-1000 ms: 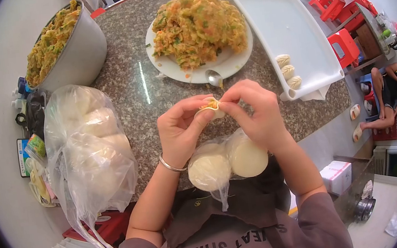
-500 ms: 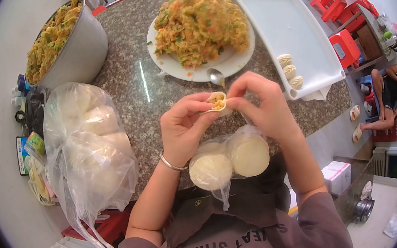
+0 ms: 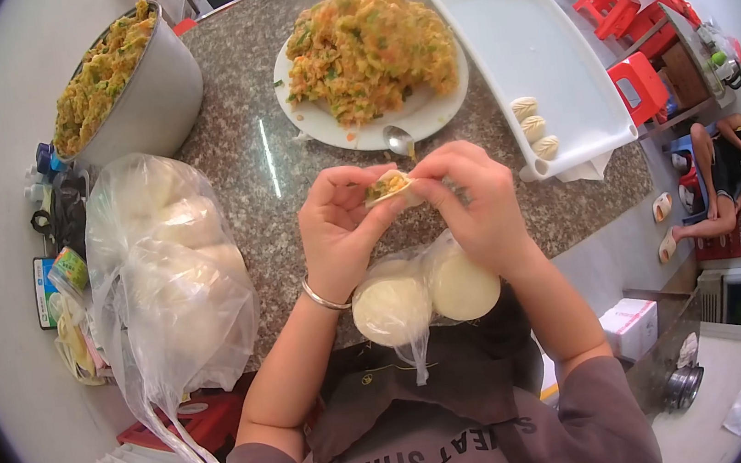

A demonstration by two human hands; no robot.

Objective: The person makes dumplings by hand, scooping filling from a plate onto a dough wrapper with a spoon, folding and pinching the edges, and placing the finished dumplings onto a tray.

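Between my two hands is a dumpling point(image 3: 389, 186), its pale wrapper partly open over orange and green filling. My left hand point(image 3: 342, 226) cradles its left side between thumb and fingers. On the other side, my right hand point(image 3: 475, 200) pinches the wrapper's edge. Just below the hands lie two stacks of round wrappers, the left stack point(image 3: 391, 308) in thin plastic and the right stack point(image 3: 464, 283) beside it. A metal spoon point(image 3: 397, 140) rests at the rim of the white plate point(image 3: 445, 120), which carries a big heap of filling point(image 3: 371, 51).
A white tray point(image 3: 542, 44) at right holds three pleated dumplings point(image 3: 533, 128). To the left stand a metal pot point(image 3: 155, 96) of filling and a plastic bag point(image 3: 176, 265) of pale dough rounds. Red stools point(image 3: 637, 88) and two seated people are off to the right.
The dumpling has tilted and shows more filling. My right hand has shifted left, closer to my left hand, with its fingers over the wrapper's edge.
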